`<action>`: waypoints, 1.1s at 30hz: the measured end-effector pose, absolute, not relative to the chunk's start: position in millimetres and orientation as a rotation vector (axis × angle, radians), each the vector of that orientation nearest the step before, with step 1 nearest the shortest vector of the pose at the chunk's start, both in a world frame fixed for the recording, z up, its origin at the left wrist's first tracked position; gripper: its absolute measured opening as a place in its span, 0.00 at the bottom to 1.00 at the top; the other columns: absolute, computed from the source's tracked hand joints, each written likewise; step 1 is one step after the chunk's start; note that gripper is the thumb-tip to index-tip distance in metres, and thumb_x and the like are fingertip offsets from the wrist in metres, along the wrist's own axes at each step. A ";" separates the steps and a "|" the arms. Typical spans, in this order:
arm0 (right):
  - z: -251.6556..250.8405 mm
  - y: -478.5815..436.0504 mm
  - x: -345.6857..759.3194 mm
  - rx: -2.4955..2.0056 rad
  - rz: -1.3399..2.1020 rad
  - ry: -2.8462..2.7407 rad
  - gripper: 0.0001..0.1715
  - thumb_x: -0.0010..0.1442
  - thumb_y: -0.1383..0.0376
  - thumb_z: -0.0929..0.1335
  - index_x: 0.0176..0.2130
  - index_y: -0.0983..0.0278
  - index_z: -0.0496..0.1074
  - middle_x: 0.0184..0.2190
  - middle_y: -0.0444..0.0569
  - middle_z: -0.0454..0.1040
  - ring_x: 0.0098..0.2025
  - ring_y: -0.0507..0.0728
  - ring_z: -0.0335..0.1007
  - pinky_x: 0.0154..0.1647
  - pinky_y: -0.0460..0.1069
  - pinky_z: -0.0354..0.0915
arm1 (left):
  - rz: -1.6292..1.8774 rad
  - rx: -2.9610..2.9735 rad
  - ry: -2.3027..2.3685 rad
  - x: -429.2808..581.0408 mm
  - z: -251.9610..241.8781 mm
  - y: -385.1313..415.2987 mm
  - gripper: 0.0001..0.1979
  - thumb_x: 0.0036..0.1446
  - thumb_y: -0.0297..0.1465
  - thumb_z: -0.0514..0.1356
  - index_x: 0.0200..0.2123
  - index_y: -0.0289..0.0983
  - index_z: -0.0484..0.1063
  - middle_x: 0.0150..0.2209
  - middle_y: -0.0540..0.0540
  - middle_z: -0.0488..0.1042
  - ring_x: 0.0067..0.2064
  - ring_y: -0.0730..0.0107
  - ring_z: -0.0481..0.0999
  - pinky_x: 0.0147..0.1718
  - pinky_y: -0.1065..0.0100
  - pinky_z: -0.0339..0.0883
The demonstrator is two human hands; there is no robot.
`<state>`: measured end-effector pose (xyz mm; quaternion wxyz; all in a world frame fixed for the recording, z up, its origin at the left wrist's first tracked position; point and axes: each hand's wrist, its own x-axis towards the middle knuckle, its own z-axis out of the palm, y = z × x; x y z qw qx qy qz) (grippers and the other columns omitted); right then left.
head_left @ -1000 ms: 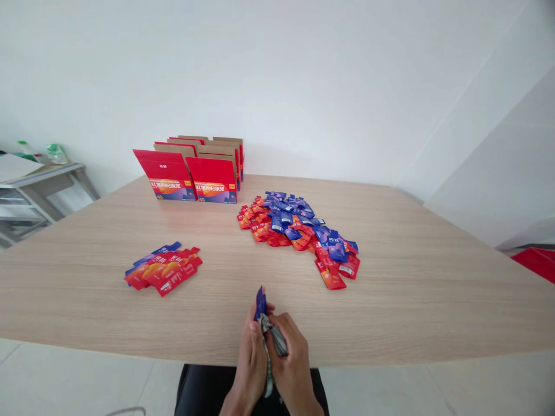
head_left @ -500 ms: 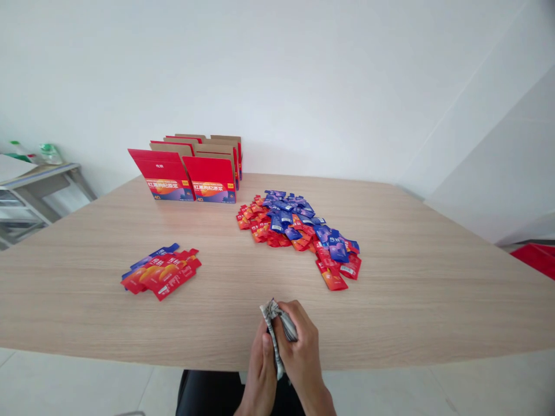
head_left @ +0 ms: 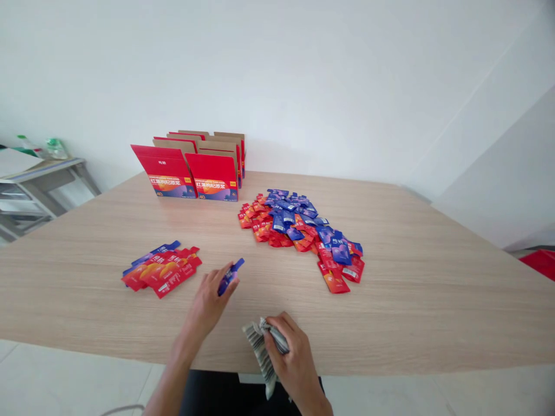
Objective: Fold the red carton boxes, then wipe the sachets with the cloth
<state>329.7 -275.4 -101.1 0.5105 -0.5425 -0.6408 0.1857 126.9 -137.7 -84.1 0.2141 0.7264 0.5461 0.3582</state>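
Note:
My left hand is closed on a blue sachet, held just above the table at mid-left. Part of the sachet is covered by the fingers. Near the table's front edge, my right hand grips a crumpled grey striped cloth, one end of which hangs down past the edge. Left of my left hand lies a small overlapping group of red and blue sachets. Farther off, a larger loose heap of red and blue sachets spreads from the middle toward the right.
Several red cartons with raised flaps stand at the back left of the wooden table, near the white wall. A grey side stand with a bottle is at far left. Something red shows at the right edge.
My left hand has left the cloth and moved left and forward, with a blue sachet now showing in its fingers. My right hand still holds the cloth, which hangs more loosely.

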 end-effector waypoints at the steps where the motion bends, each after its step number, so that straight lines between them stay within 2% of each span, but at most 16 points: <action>1: -101.2 -274.7 332.9 -1.300 0.453 -1.531 0.10 0.73 0.68 0.68 0.47 0.58 0.80 0.39 0.47 0.81 0.40 0.57 0.82 0.44 0.47 0.75 | 0.970 2.035 1.616 113.9 -81.5 -125.1 0.32 0.69 0.54 0.55 0.62 0.40 0.79 0.50 0.37 0.83 0.54 0.45 0.79 0.60 0.46 0.71; 3: -102.3 -272.9 338.6 -1.292 0.458 -1.513 0.10 0.73 0.68 0.68 0.47 0.58 0.81 0.38 0.47 0.81 0.40 0.56 0.83 0.43 0.46 0.75 | 0.944 2.049 1.819 87.8 -74.4 -103.6 0.32 0.69 0.52 0.56 0.63 0.36 0.79 0.55 0.32 0.81 0.60 0.37 0.76 0.63 0.41 0.67; 5: -104.4 -271.3 342.7 -1.290 0.454 -1.503 0.09 0.72 0.67 0.68 0.46 0.59 0.81 0.38 0.47 0.81 0.39 0.56 0.83 0.42 0.46 0.76 | 0.811 2.086 2.069 63.4 -65.6 -87.3 0.34 0.71 0.51 0.54 0.67 0.33 0.75 0.60 0.29 0.79 0.64 0.34 0.73 0.64 0.42 0.66; 8: -107.9 -270.4 345.7 -1.301 0.445 -1.497 0.09 0.72 0.67 0.69 0.46 0.59 0.81 0.38 0.47 0.82 0.39 0.56 0.83 0.42 0.46 0.76 | 0.455 2.046 2.360 33.5 -54.0 -70.2 0.36 0.74 0.51 0.51 0.72 0.30 0.69 0.63 0.25 0.76 0.65 0.31 0.73 0.63 0.44 0.67; 10: -109.7 -270.7 345.9 -1.313 0.445 -1.504 0.09 0.72 0.67 0.69 0.46 0.60 0.81 0.38 0.48 0.82 0.39 0.56 0.83 0.43 0.47 0.76 | 0.317 1.978 2.439 19.8 -50.6 -62.0 0.36 0.75 0.49 0.50 0.72 0.29 0.68 0.63 0.22 0.76 0.65 0.28 0.73 0.60 0.43 0.69; 12: -110.8 -271.4 345.7 -1.324 0.448 -1.511 0.09 0.72 0.67 0.69 0.46 0.60 0.81 0.38 0.48 0.82 0.40 0.57 0.83 0.43 0.47 0.76 | 0.276 1.929 2.478 10.7 -51.0 -55.4 0.34 0.75 0.47 0.50 0.71 0.30 0.70 0.64 0.22 0.76 0.64 0.28 0.73 0.58 0.43 0.70; 14: -111.1 -272.1 345.7 -1.332 0.450 -1.515 0.10 0.72 0.67 0.68 0.46 0.60 0.81 0.39 0.48 0.82 0.40 0.57 0.83 0.44 0.47 0.76 | 0.244 1.880 2.515 5.1 -53.2 -49.9 0.32 0.75 0.46 0.52 0.71 0.33 0.71 0.64 0.27 0.77 0.64 0.30 0.73 0.57 0.44 0.71; 16: -110.8 -272.9 346.1 -1.337 0.455 -1.520 0.10 0.72 0.66 0.69 0.46 0.60 0.81 0.39 0.48 0.82 0.41 0.57 0.83 0.44 0.48 0.75 | 0.228 1.857 2.523 2.3 -55.3 -45.8 0.31 0.74 0.46 0.52 0.70 0.36 0.72 0.66 0.33 0.77 0.65 0.33 0.72 0.58 0.45 0.70; 19: -110.2 -274.2 347.1 -1.344 0.468 -1.517 0.09 0.73 0.66 0.69 0.46 0.59 0.81 0.39 0.48 0.82 0.41 0.57 0.83 0.45 0.48 0.75 | 0.252 1.885 2.492 4.6 -55.6 -43.9 0.29 0.75 0.44 0.51 0.70 0.37 0.72 0.69 0.36 0.75 0.67 0.36 0.70 0.61 0.46 0.68; 24: -109.7 -276.2 349.7 -1.333 0.453 -1.512 0.09 0.73 0.65 0.69 0.46 0.60 0.82 0.39 0.48 0.83 0.41 0.58 0.82 0.44 0.48 0.76 | 0.382 2.030 2.405 42.7 -55.1 -56.8 0.28 0.76 0.37 0.48 0.68 0.30 0.73 0.70 0.29 0.71 0.69 0.37 0.68 0.68 0.41 0.60; 29: -108.9 -279.4 357.0 -1.294 0.424 -1.475 0.08 0.72 0.66 0.69 0.46 0.59 0.81 0.38 0.47 0.82 0.40 0.56 0.83 0.44 0.46 0.76 | 0.478 2.225 2.211 125.3 -67.8 -84.2 0.24 0.75 0.32 0.51 0.66 0.32 0.77 0.70 0.29 0.71 0.74 0.35 0.61 0.75 0.34 0.44; 31: -109.3 -281.9 363.5 -1.296 0.398 -1.444 0.09 0.72 0.67 0.70 0.46 0.59 0.82 0.38 0.47 0.82 0.39 0.56 0.83 0.43 0.45 0.76 | 0.475 2.297 2.089 162.7 -74.0 -97.0 0.23 0.74 0.31 0.52 0.65 0.34 0.78 0.70 0.30 0.71 0.74 0.36 0.61 0.75 0.34 0.46; 33: -110.4 -284.9 372.7 -1.313 0.358 -1.403 0.09 0.71 0.68 0.70 0.45 0.59 0.82 0.37 0.46 0.82 0.38 0.55 0.83 0.42 0.45 0.76 | 0.441 2.379 1.921 200.0 -78.8 -110.4 0.22 0.73 0.29 0.54 0.64 0.34 0.79 0.68 0.31 0.74 0.72 0.40 0.66 0.73 0.40 0.54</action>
